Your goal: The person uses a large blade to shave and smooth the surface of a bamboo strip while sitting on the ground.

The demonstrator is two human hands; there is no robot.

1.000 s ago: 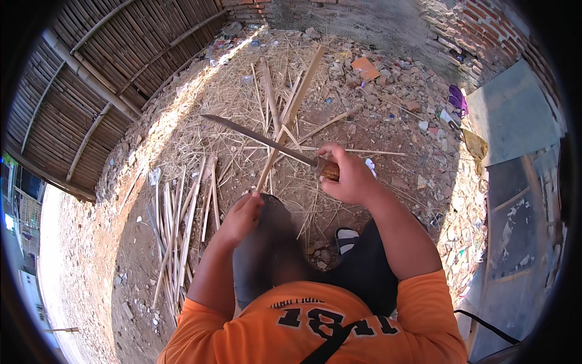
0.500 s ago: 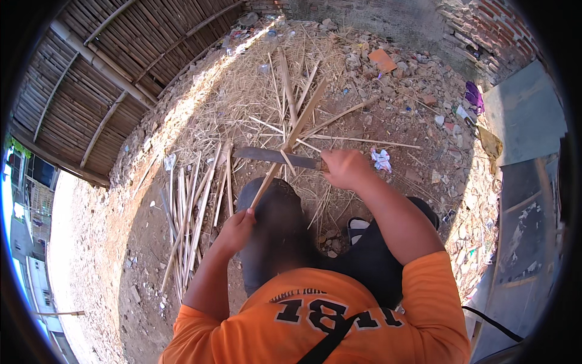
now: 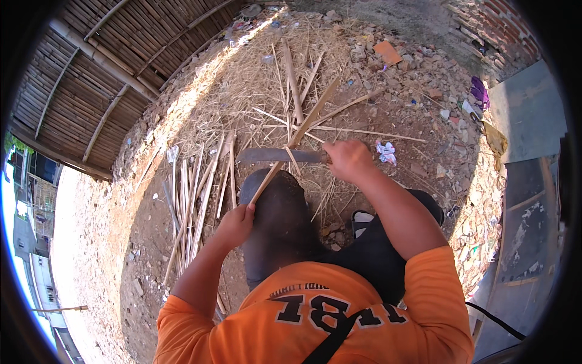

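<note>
My left hand (image 3: 237, 222) is closed around the near end of a bamboo strip (image 3: 314, 113), which slants away from me over my left knee. In my right hand (image 3: 348, 159) is the handle of a machete (image 3: 260, 155), its long dark blade pointing left. The blade lies across the strip just beyond the knee, touching it. A thin sliver (image 3: 292, 160) stands out from the strip at the blade. Whether the edge is sunk into the bamboo I cannot tell.
Left of my knee lies a bundle of split bamboo strips (image 3: 191, 206). More bamboo pieces (image 3: 293, 85) and shavings cover the ground ahead. A bamboo wall (image 3: 91, 79) stands far left, a grey panel (image 3: 527, 112) at right. Crumpled paper (image 3: 385, 153) lies near my right hand.
The machete and my right hand have shifted very slightly right and up in the picture. The strip stays under the blade, its far end a little further right; the whole view has moved slightly.
</note>
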